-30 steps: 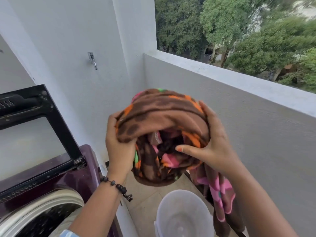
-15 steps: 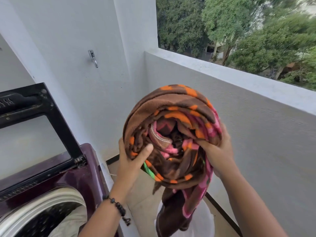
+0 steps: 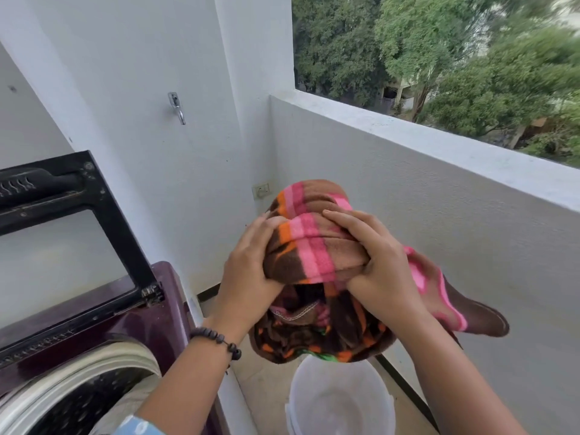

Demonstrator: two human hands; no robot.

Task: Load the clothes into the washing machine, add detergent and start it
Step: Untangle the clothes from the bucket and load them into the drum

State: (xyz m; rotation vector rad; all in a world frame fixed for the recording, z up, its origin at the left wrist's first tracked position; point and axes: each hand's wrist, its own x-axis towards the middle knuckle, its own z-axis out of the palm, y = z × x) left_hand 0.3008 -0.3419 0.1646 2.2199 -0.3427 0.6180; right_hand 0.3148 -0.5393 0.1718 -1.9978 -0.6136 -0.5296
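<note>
A: Two walls first: the white house wall (image 3: 125, 73) and the low balcony wall (image 3: 439, 215), with trees (image 3: 439, 58) beyond. What sits below them?

B: The washing machine (image 3: 103, 334), lower left, its dark lid (image 3: 78, 221) tilted up and the drum (image 3: 81, 400) uncovered. Something pale lies inside.

A: And the blanket (image 3: 314, 255)?

B: Held in the air to the right of the machine, bundled, brown with pink and orange stripes. It hangs above a white bucket (image 3: 339, 400) on the floor.

A: How do the hands lie on it?

B: The left hand (image 3: 251, 271) grips the bundle's left side, fingers curled into the fabric. The right hand (image 3: 379, 262) clutches the right side from above. One loose end trails out past the right wrist.

A: Anything smaller?

B: A beaded bracelet (image 3: 216, 337) on the left wrist, a metal tap (image 3: 177, 108) on the house wall, and a socket (image 3: 262, 191) near the corner.
</note>
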